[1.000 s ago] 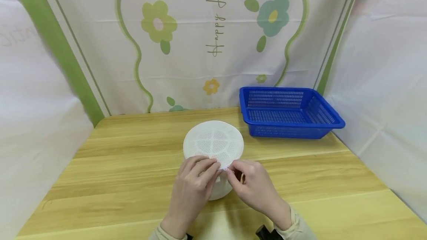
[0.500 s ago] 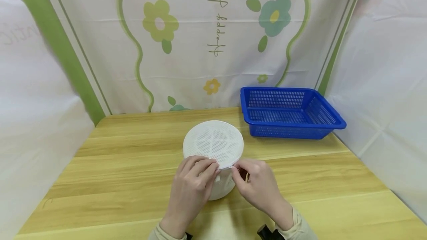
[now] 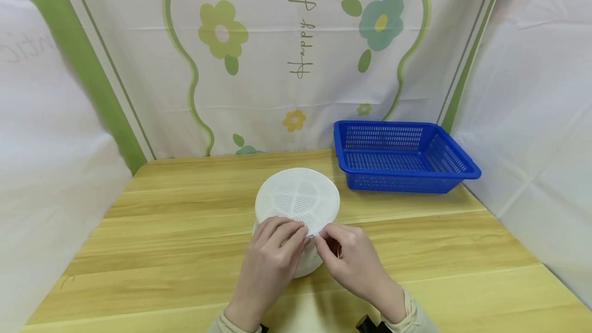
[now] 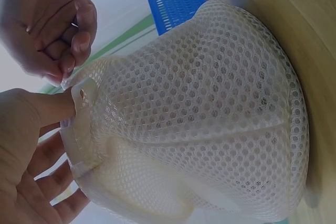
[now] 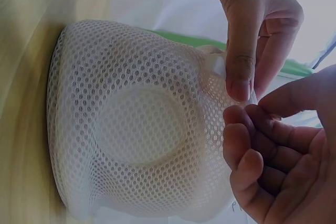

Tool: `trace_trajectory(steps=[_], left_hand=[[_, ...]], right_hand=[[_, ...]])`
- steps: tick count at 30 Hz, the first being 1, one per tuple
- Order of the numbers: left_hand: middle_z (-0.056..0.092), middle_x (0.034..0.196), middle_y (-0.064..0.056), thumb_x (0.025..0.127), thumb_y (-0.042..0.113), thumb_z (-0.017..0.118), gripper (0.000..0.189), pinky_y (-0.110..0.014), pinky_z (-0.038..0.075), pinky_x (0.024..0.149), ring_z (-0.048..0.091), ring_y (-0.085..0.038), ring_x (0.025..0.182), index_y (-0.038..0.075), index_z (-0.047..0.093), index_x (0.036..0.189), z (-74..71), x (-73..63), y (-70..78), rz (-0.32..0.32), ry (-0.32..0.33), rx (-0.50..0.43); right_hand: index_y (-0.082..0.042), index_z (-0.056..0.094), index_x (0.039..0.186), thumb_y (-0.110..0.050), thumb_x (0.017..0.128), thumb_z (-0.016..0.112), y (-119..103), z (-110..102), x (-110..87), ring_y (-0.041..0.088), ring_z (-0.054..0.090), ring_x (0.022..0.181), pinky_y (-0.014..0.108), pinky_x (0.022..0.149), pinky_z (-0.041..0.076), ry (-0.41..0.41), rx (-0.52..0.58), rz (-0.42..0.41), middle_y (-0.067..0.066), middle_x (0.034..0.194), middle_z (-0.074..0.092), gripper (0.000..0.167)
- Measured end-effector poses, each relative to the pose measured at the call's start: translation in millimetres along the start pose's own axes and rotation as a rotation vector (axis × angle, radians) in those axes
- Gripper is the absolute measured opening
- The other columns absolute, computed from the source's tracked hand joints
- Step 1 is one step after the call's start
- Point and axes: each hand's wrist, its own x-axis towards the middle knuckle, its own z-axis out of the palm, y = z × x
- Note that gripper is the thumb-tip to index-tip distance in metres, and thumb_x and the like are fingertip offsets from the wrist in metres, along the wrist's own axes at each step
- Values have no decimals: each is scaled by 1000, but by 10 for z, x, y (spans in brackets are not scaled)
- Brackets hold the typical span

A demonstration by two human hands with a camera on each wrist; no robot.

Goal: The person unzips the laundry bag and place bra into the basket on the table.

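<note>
A round white mesh laundry bag (image 3: 296,197) stands upright on the wooden table in the head view, its flat circular top facing up. My left hand (image 3: 270,258) grips the near edge of that top, with the thumb on the bag's side by a pale fabric tab (image 4: 84,98). Just to the right, my right hand (image 3: 356,258) pinches a small piece at the seam, thumb against index finger; the piece is mostly covered by the fingertips. In the right wrist view, the right hand's other fingers (image 5: 247,166) curl beside the mesh wall, and both hands' fingertips almost meet.
A blue slotted plastic basket (image 3: 407,181) sits at the table's back right corner. Behind and at both sides hangs white cloth (image 3: 296,91) printed with flowers and green bands. The wooden tabletop (image 3: 162,235) reaches out on both sides of the bag.
My right hand slid slightly right along the rim, then came back left close to the left fingers. The bag's top has shifted slightly, while the left hand keeps its hold.
</note>
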Motion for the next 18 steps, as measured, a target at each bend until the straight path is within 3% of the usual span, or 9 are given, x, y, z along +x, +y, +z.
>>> trace_trajectory(steps=[6, 18], left_hand=[[70, 95, -4, 83, 10, 74, 12, -38, 51, 88, 63, -24, 90, 4, 74, 94, -6, 5, -9, 14, -8, 9], [71, 94, -4, 85, 13, 73, 11, -38, 51, 87, 63, -24, 89, 5, 74, 92, -12, 12, -10, -8, -27, 28]], right_hand=[[-22, 57, 69, 0, 81, 67, -10, -3, 7, 3, 44, 49, 8, 45, 33, -2, -24, 17, -17, 61, 45, 27], [-23, 56, 67, 0, 77, 64, -37, -23, 20, -6, 38, 51, 8, 43, 30, 15, -106, 41, -19, 61, 43, 27]])
